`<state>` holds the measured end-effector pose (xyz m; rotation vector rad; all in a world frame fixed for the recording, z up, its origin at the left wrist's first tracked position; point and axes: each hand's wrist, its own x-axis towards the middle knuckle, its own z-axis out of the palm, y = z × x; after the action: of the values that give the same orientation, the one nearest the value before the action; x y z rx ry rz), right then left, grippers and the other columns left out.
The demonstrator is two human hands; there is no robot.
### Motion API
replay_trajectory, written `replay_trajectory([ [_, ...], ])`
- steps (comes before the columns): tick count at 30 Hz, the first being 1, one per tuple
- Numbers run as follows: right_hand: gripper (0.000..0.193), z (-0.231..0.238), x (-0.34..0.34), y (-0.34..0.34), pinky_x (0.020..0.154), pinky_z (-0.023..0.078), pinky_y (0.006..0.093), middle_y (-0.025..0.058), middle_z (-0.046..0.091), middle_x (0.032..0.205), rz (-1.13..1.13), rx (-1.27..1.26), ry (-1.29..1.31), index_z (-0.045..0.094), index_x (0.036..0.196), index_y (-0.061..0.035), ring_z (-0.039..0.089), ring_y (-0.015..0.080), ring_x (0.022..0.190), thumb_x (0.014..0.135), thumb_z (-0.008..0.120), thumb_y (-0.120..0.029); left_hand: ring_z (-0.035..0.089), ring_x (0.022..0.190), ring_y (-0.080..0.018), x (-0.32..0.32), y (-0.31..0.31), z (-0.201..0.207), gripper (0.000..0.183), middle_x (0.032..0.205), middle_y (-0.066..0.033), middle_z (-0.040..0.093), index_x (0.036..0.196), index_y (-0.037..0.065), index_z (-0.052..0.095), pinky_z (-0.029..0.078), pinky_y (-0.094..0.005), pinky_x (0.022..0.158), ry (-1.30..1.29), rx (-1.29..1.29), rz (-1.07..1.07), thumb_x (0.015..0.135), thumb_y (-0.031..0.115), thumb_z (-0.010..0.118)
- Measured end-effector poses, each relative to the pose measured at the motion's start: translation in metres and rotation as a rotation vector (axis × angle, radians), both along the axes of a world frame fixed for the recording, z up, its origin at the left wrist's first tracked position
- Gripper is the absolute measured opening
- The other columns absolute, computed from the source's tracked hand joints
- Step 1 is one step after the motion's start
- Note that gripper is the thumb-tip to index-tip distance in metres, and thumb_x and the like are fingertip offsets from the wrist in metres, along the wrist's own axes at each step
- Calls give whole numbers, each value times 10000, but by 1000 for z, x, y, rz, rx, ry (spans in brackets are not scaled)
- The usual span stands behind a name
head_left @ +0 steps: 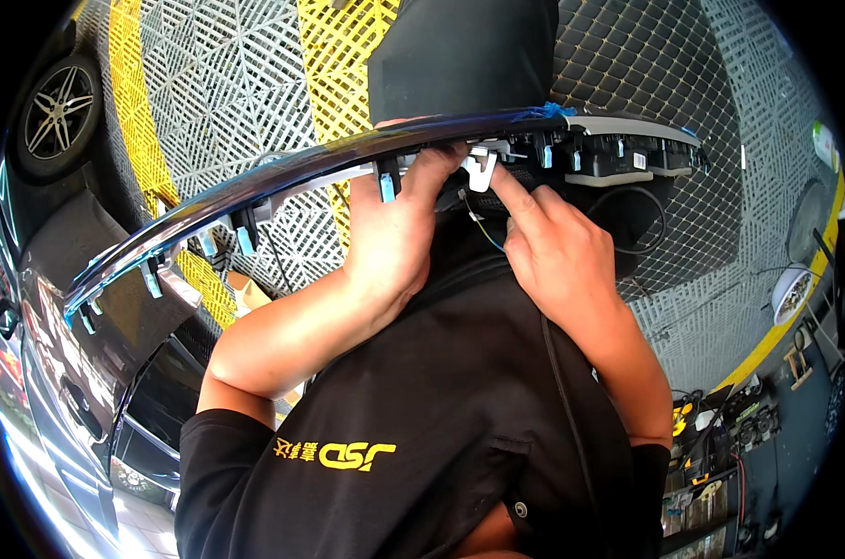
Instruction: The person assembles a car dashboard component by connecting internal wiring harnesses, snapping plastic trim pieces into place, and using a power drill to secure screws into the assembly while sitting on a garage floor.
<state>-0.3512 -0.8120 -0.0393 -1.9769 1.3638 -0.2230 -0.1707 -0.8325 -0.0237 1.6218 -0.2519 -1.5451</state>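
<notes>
A long, curved, glossy dark car trim panel (324,147) spans the view in front of my body, with blue film along its left end. Several black clips with light-blue tips, such as this clip (246,240), line its near edge. My left hand (390,224) is closed around the panel's middle, thumb on the near side. Beside that thumb sits a white plastic bracket (483,171). My right hand (562,244) reaches its index finger to the bracket, its other fingers curled. A thin wire (480,226) runs from beneath the bracket toward those curled fingers, whose contents are hidden.
A dark car (73,279) with a spoked wheel (59,110) stands at left. Grey and yellow grid tiles (227,56) and a black quilted mat (646,65) cover the floor. At right are a white bowl of small parts (793,291) and a cluttered tool rack (711,484).
</notes>
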Motion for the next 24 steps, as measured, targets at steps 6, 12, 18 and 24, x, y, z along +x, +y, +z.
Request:
replay_trajectory([
  [6, 635, -3, -1, -1, 594, 566, 429, 65, 603, 876, 7, 89, -55, 551, 1485, -277, 672, 295, 695, 887, 677, -104, 614, 1032, -160, -2, -1, 5, 175, 1053, -62, 665, 1116, 22, 627, 475, -342, 988, -4, 16, 5, 946, 45, 664],
  [12, 573, -15, -4, -1, 610, 567, 455, 78, 636, 973, -3, 182, -218, 522, 1506, -252, 685, 335, 710, 957, 627, -124, 622, 1039, -154, -2, 1, 2, 208, 1085, -58, 679, 1149, 20, 652, 481, -337, 975, 3, 3, 11, 943, 48, 666],
  [18, 567, -12, -4, -2, 620, 569, 462, 83, 637, 972, -5, 192, -193, 509, 1521, -267, 685, 347, 708, 977, 609, -143, 643, 1019, -151, 3, 1, 3, 250, 1101, -53, 701, 1191, 11, 669, 501, -322, 946, -64, 10, -87, 968, 122, 685],
  [24, 599, -12, -8, -1, 620, 576, 461, 92, 625, 927, 39, 193, -194, 508, 1524, -285, 676, 350, 684, 957, 588, -107, 675, 1127, -261, 61, 4, 20, 576, 1220, -150, 697, 1379, 8, 544, 519, -411, 975, -556, 149, -1131, 981, 386, 719],
])
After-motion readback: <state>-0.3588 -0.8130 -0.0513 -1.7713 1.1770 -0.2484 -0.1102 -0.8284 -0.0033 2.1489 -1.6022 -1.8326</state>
